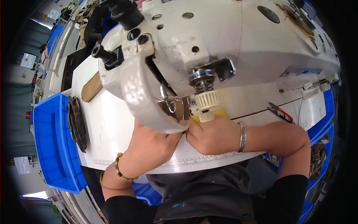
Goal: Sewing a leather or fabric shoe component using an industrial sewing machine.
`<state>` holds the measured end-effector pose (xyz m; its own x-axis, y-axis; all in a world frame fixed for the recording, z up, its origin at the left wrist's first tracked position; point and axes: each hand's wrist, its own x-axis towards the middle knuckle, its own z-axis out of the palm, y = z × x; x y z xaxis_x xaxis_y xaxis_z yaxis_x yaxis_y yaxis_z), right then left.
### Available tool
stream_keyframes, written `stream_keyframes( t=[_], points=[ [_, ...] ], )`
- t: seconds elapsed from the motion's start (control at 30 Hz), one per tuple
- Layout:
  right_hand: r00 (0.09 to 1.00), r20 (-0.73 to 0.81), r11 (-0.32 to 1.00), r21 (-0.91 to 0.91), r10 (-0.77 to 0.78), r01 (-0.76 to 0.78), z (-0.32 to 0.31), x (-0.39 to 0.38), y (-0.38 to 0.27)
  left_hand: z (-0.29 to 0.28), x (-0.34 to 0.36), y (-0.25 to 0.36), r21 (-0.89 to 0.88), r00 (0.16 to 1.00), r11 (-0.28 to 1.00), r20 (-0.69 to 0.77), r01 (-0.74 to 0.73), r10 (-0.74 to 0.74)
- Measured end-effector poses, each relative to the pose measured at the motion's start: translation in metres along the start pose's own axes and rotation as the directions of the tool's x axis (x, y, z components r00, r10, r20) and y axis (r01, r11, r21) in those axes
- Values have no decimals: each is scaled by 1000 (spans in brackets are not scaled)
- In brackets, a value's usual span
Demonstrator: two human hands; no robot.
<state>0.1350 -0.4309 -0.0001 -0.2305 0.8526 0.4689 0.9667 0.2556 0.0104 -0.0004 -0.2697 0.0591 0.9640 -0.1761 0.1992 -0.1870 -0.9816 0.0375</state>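
Note:
A white sewing machine (223,33) fills the upper middle, its curved take-up guard (136,89) reaching down in front of the needle area. Beneath it lies a small brown fabric piece (179,107), partly covered by machine parts and fingers. My left hand (154,145) is closed with its fingertips at the near left edge of this piece. At its near right edge, my right hand (212,136) is closed in a pinch, close to the cream tension knob (207,100). Both hands' fingertips are partly hidden. A yellow piece (222,113) shows just behind my right hand.
Red-handled thread snips (280,112) lie on the white table (112,130), right of the hands. A tan fabric piece (91,87) is at the far left. Dark fabric pieces (77,125) rest by a blue bin (56,145). Blue bins with fabric (319,158) stand right.

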Motion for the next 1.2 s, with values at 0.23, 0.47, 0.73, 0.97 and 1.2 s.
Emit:
stream_keyframes(
  t=[0.23,0.47,0.73,0.97,1.2],
  points=[
    [924,-43,919,133,380,-372,8,5,26,3,5,-5,-39,999,999,-28,-21,20],
    [962,84,964,-83,258,-251,2,6,9,8,3,-10,-70,997,997,-69,-25,21],
    [981,184,956,271,61,-111,-24,-1,-22,10,7,-7,-102,995,995,-99,4,-14],
    [991,-70,989,-89,110,-116,1,1,0,18,7,-10,-159,993,987,-119,0,-19],
    [995,-61,993,-78,81,-86,-3,2,-8,15,4,-4,-46,984,999,-176,7,-15]
  ],
)
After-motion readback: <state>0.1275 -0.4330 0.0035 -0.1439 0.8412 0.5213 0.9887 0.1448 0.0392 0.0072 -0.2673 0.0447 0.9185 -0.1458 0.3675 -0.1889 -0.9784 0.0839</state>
